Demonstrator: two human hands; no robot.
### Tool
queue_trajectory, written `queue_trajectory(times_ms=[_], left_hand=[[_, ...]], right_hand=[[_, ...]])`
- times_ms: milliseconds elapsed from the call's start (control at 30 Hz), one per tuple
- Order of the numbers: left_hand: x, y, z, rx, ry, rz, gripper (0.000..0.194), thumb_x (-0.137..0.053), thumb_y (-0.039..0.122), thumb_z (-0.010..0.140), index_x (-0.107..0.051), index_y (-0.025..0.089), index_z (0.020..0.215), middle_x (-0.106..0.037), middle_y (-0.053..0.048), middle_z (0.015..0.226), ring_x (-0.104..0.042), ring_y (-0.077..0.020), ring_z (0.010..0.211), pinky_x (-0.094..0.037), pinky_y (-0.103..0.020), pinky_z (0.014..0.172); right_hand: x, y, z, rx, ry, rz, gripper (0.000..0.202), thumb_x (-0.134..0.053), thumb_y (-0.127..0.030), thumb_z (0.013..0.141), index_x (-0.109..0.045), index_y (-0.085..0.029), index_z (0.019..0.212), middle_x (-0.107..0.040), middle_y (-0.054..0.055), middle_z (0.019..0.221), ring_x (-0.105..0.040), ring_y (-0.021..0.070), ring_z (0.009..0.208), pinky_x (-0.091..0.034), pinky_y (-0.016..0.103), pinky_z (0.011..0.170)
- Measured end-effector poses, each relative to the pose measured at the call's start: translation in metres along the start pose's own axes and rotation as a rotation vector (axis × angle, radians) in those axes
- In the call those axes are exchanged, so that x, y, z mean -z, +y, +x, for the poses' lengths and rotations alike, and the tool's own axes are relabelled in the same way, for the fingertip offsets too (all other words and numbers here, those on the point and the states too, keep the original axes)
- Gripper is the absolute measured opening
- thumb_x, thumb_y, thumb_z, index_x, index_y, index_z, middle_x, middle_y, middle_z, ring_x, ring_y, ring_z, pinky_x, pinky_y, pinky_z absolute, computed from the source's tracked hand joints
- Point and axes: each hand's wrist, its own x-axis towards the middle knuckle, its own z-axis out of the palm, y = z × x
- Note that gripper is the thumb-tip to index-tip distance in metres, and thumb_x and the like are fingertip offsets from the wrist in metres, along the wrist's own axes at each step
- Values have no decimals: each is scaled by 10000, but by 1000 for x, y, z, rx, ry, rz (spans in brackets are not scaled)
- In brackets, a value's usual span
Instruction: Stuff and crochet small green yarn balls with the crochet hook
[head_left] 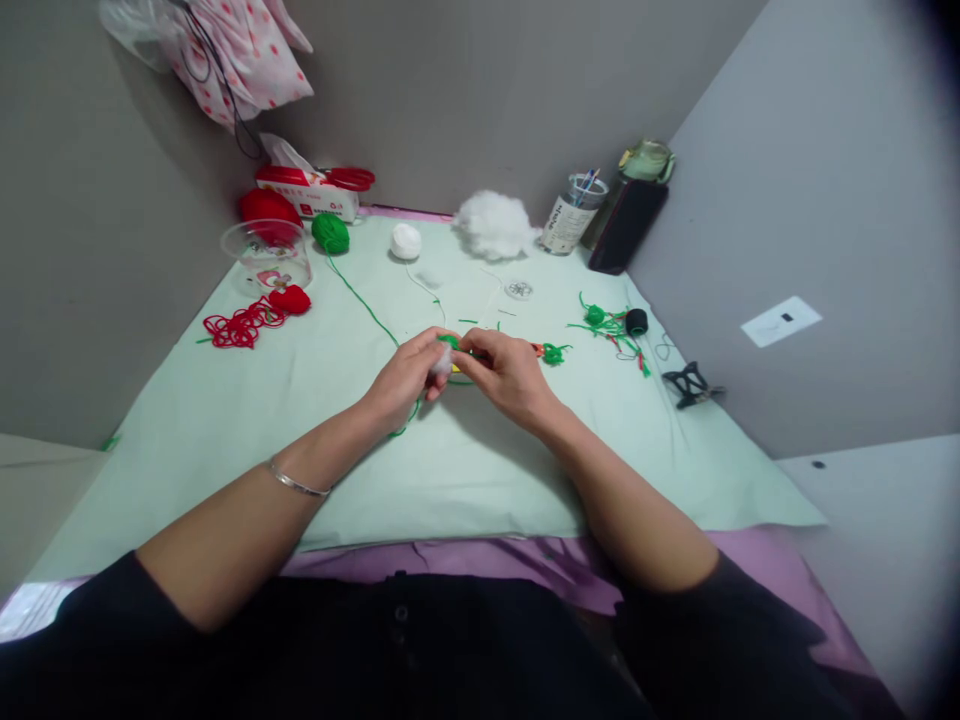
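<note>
Near the table's middle my two hands meet. My left hand [399,382] is closed round a small green-and-white yarn piece [442,360], mostly covered by the fingers. Close against it, my right hand [514,378] is pinched shut; what its fingertips hold is hidden. A bit of something yellow [455,368] shows between the hands. Green yarn [367,312] trails from a green ball [331,233] at the back toward my left hand. Just beyond my right hand lie an orange object [538,350], partly covered, and a small green yarn bundle [553,354].
Along the back stand a tissue box [319,197] with red scissors [349,178], a white yarn ball [406,241], white stuffing [495,226], a jar [573,215] and a phone [628,225]. A plastic tub [292,270] and red yarn [244,325] sit left; yarn scraps [611,325] lie right.
</note>
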Motion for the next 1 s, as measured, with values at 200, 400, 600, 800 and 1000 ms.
queue_trajectory(times_ms=[200, 400, 600, 800, 1000], left_hand=[[-2, -3, -2, -10, -49, -16, 198, -514, 364, 962, -590, 185, 928, -559, 23, 634, -485, -92, 489, -394, -209, 476], [0, 2, -4, -39, -151, 2, 251, -629, 412, 923, -612, 165, 968, -628, -1, 740, -578, -99, 562, -486, -222, 547], [6, 7, -2, -61, -71, 64, 139, -624, 303, 894, -626, 178, 954, -580, 47, 604, -538, -100, 445, -443, -226, 465], [6, 1, 2, -16, -23, 58, 70, -595, 223, 837, -643, 175, 819, -529, 40, 525, -528, -111, 446, -426, -215, 452], [-1, -1, 3, 57, -41, -45, 65, -543, 217, 827, -595, 180, 816, -613, 3, 633, -606, -130, 531, -524, -232, 538]], right_hand=[[-3, 0, 1, -153, 33, 119, 271, -603, -271, 844, -451, -215, 627, -411, -65, 553, -337, 109, 567, -251, 276, 586], [2, 6, 4, -202, 28, 290, 297, -609, -343, 861, -485, -209, 627, -391, -61, 552, -321, 107, 567, -234, 277, 560], [8, -3, 0, -88, -121, 395, 262, -545, -366, 937, -538, -200, 734, -489, -30, 655, -400, 129, 637, -306, 284, 622], [-2, -13, -9, 47, -100, 118, 134, -490, -209, 934, -531, -216, 807, -600, -23, 659, -462, 136, 599, -309, 275, 632], [-10, -7, -5, -34, 12, -208, 122, -620, -263, 879, -544, -229, 791, -577, -16, 642, -451, 153, 599, -217, 285, 601]])
